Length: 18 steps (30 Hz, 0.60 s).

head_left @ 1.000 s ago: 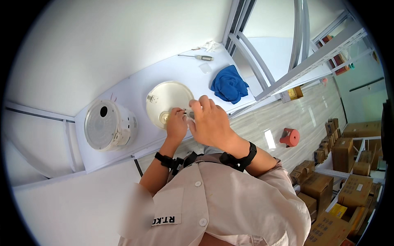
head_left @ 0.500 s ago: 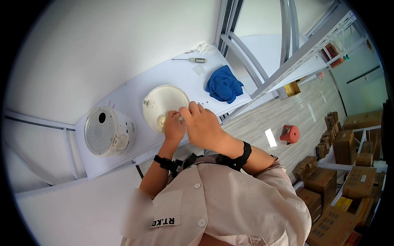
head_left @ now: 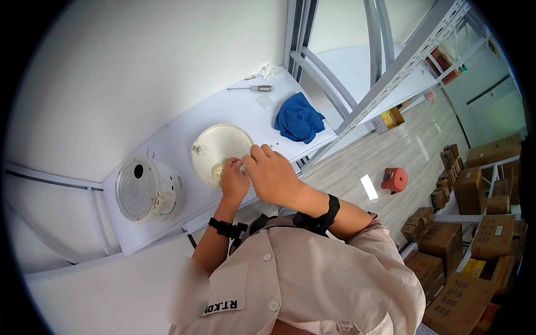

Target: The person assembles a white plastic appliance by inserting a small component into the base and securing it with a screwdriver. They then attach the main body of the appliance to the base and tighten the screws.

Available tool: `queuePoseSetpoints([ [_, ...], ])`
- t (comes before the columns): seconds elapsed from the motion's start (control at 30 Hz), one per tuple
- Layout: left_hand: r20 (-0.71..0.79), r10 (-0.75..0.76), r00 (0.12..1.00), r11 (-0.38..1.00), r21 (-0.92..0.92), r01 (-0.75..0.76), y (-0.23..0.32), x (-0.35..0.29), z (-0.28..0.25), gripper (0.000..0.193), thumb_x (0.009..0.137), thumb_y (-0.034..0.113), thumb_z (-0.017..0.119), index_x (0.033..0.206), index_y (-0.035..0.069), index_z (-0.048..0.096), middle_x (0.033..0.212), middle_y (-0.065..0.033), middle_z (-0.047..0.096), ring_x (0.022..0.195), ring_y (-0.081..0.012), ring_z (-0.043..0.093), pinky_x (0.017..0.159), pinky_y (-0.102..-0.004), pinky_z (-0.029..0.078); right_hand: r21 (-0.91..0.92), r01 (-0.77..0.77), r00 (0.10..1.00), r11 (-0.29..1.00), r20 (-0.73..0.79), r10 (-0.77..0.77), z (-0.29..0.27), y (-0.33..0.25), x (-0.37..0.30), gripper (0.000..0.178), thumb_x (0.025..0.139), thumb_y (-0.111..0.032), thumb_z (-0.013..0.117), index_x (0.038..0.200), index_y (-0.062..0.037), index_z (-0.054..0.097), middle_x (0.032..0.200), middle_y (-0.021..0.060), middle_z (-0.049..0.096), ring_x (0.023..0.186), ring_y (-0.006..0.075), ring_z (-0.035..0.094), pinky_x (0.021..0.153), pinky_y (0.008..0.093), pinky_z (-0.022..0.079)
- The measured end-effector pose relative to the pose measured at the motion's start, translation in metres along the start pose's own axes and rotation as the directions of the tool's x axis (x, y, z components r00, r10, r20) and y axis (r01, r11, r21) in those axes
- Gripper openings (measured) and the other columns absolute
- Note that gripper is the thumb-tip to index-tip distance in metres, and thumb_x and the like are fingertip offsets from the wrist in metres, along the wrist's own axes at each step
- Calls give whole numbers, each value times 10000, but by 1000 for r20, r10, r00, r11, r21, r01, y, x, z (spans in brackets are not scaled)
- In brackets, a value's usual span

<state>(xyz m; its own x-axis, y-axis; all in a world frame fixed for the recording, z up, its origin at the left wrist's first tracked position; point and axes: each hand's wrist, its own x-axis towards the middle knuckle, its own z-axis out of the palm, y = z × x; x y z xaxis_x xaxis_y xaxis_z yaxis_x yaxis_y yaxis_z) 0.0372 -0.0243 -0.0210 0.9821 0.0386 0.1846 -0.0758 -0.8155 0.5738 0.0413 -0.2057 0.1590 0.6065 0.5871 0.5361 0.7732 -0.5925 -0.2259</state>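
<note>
My left hand (head_left: 235, 182) and my right hand (head_left: 273, 176) meet at the near right rim of a cream, bowl-shaped housing (head_left: 225, 139) on the table. Both hands are closed, fingertips pinched together around something small and pale that I cannot make out. The housing lies with its hollow side up and a round fitting at its bottom; a small metal piece is on its left inner wall. To the left stands a white, drum-shaped appliance body (head_left: 137, 190) with a round grey face and a dark hole. A few tiny screws (head_left: 274, 145) lie right of my fingers.
A blue cloth (head_left: 300, 118) is bunched on the table's right part. Behind it lie a screwdriver (head_left: 261, 88) and a small clear bag (head_left: 264, 101). A metal rack post (head_left: 385, 78) rises at the right. On the floor are a red stool (head_left: 395, 180) and stacked cartons (head_left: 441, 243).
The view has shifted slightly, so the table items sit a little differently in it. My hands remain pinched together beside the housing, with only small finger movement.
</note>
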Motion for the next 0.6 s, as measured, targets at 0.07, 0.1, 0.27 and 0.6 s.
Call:
queuePoseSetpoints([
  [0.07,-27,-11,1000,999,-40,10,-4,-1,4,283,875,84,708,1141,-6,741,1233,-156,650,1064,-390,675,922,-463,562,-59,-108,992,992,55,111,6,-3,1,332,834,-241,791,1034,-49,608,832,100,608,807,300,660,585,374,539],
  [0.1,-40,-15,999,998,-61,13,-6,-2,6,282,874,82,711,1140,-6,741,1231,-156,650,1064,-390,675,923,-463,562,-91,-161,982,983,80,169,7,-5,1,327,840,-232,784,1047,-45,614,835,102,608,805,308,662,584,383,539],
  [0.27,-51,28,998,997,-67,-32,-14,0,5,287,867,68,725,1142,-13,738,1226,-161,649,1064,-398,671,916,-464,559,-121,-312,911,942,243,333,-8,-10,5,388,868,-233,756,1163,-27,609,851,112,612,832,318,672,597,405,546],
  [0.6,-46,-25,999,994,-108,20,7,2,-9,287,877,100,742,1120,-52,733,1235,-188,654,1071,-386,677,918,-451,562,-55,-143,981,988,121,149,-7,-8,9,263,810,-158,747,1009,-71,599,898,88,596,813,272,656,598,396,522],
])
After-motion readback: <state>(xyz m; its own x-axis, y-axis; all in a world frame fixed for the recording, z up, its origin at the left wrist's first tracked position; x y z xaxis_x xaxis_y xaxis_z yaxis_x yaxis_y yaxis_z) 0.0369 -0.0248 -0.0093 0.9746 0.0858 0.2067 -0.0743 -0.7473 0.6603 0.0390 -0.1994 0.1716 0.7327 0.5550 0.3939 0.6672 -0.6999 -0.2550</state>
